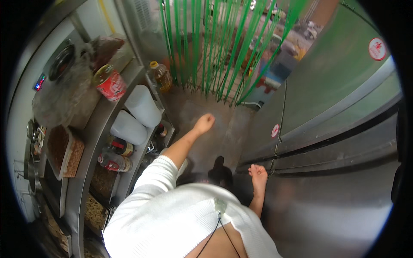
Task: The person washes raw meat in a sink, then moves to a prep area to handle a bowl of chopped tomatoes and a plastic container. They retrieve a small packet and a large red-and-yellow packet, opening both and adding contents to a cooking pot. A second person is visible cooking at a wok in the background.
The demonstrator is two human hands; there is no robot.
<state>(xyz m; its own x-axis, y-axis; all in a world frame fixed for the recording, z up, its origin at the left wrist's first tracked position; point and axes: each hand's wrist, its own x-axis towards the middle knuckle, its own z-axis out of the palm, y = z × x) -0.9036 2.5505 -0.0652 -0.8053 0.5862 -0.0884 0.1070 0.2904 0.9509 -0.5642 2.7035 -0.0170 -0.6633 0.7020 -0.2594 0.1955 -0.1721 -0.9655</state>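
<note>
In the head view my left hand (205,123) is held out over the grey floor (209,109), its fingers curled in with nothing seen in them. My right hand (258,172) hangs by the stainless steel cabinet doors (309,196), fingers curled and also holding nothing visible; whether it touches the door edge cannot be told. Beyond both hands, a curtain of green strips (209,54) hangs across a doorway. A plastic bottle of oil (162,77) with a yellow cap stands left of the curtain. One dark shoe (220,166) shows below me.
Along the left runs a steel shelf (108,119). It bears a red tub (112,84), a plastic bag (61,96) and a container of brown food (66,151). Lower down are white containers (143,106), bottles (114,161) and a tray of pale food pieces (94,211). Tall steel doors line the right.
</note>
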